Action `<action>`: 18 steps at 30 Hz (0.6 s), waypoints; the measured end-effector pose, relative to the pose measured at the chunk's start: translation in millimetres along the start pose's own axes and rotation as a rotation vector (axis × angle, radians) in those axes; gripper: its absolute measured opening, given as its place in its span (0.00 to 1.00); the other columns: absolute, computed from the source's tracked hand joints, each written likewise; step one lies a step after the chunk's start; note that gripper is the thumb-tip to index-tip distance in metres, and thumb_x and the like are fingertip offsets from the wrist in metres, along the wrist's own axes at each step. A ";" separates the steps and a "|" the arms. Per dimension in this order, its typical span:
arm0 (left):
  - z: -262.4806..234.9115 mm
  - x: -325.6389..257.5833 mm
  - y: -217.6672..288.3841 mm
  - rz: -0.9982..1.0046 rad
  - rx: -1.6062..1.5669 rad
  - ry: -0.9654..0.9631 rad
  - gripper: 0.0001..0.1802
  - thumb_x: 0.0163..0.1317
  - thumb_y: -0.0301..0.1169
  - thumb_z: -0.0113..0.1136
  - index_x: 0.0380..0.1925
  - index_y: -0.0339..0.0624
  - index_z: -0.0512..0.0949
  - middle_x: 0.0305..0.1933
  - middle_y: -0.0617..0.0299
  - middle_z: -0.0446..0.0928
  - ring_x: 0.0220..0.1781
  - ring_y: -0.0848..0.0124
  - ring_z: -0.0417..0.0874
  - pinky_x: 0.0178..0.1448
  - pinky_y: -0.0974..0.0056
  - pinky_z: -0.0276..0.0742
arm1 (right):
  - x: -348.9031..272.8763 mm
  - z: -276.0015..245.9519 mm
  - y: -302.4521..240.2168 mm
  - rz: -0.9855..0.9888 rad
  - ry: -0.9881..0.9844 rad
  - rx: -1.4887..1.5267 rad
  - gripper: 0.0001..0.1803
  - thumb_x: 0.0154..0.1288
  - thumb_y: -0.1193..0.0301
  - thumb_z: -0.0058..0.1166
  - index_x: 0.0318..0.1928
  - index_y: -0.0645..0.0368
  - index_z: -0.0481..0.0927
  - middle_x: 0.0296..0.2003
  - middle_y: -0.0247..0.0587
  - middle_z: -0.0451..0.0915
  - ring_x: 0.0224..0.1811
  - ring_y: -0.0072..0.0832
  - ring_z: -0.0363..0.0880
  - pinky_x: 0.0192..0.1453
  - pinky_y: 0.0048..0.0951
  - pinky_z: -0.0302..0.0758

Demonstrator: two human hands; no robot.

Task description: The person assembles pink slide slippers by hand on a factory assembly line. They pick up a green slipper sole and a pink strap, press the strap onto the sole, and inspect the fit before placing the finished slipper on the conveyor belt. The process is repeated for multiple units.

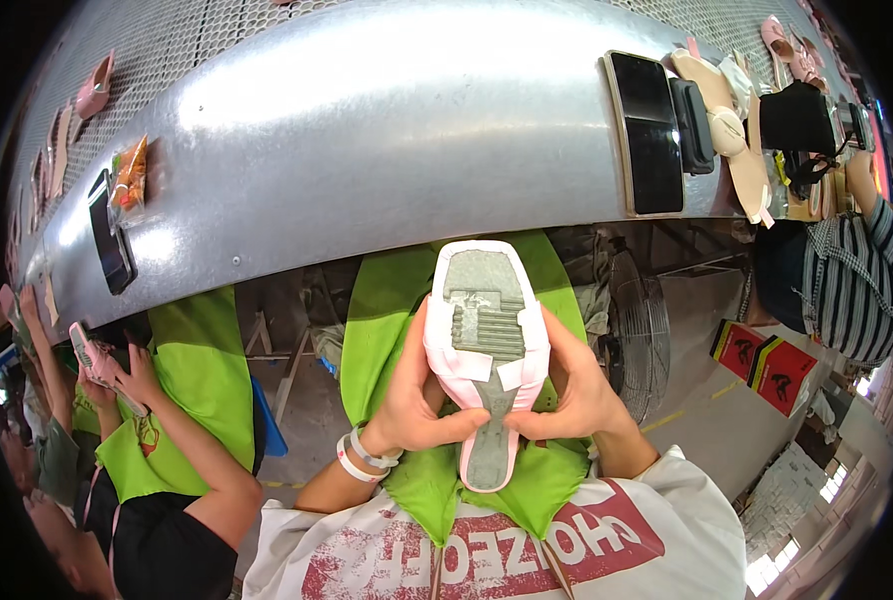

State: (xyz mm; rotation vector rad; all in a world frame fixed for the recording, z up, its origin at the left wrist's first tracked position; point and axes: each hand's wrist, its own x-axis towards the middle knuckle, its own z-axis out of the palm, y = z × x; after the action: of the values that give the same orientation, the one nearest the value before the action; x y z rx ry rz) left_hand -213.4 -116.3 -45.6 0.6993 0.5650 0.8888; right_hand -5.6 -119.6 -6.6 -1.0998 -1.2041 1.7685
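Note:
Between both hands I hold a pink shoe upper (486,365) over my lap, its grey underside turned up and its square toe pointing away from me. Pink edges fold inward around the grey bottom, and a ribbed patch shows in the forepart. My left hand (413,400) closes around the left side, thumb pressed near the narrow waist. From the right, my right hand (571,392) grips the other side, its thumb also at the waist. The fingers of both hands are partly hidden behind the shoe.
A metal table (397,130) curves ahead, with a mesh conveyor beyond. On it lie a large phone (647,135), beige shoe parts (732,130), another phone (113,235) and a snack packet (130,175). A co-worker (182,440) sits left; a fan (639,340) stands under the table.

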 end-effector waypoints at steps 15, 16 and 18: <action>-29.0 -1.7 -15.1 -0.242 -0.003 -0.196 0.64 0.39 0.30 0.83 0.73 0.32 0.50 0.70 0.53 0.63 0.71 0.64 0.64 0.74 0.57 0.58 | 8.5 0.5 -9.4 0.111 0.197 0.273 0.23 0.66 0.71 0.53 0.59 0.67 0.67 0.53 0.42 0.75 0.56 0.25 0.72 0.63 0.30 0.66; -36.7 1.1 -17.2 -0.300 -0.005 -0.275 0.61 0.38 0.31 0.84 0.71 0.34 0.55 0.68 0.55 0.66 0.70 0.64 0.66 0.73 0.58 0.60 | 8.8 -2.0 -9.6 0.109 0.182 0.261 0.24 0.66 0.71 0.53 0.59 0.68 0.67 0.54 0.43 0.75 0.57 0.25 0.72 0.63 0.31 0.66; -46.5 5.8 -20.3 -0.415 -0.003 -0.435 0.57 0.35 0.34 0.86 0.68 0.36 0.64 0.63 0.58 0.73 0.67 0.66 0.70 0.72 0.59 0.63 | 9.1 -2.2 -17.4 0.142 0.138 0.300 0.28 0.67 0.68 0.54 0.63 0.69 0.65 0.57 0.45 0.74 0.60 0.27 0.72 0.65 0.31 0.65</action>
State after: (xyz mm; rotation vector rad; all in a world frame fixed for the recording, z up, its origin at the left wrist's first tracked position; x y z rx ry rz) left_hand -232.8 -106.0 -91.8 0.7131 0.2995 0.3342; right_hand -5.4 -105.4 7.2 -1.1282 -0.7643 1.8729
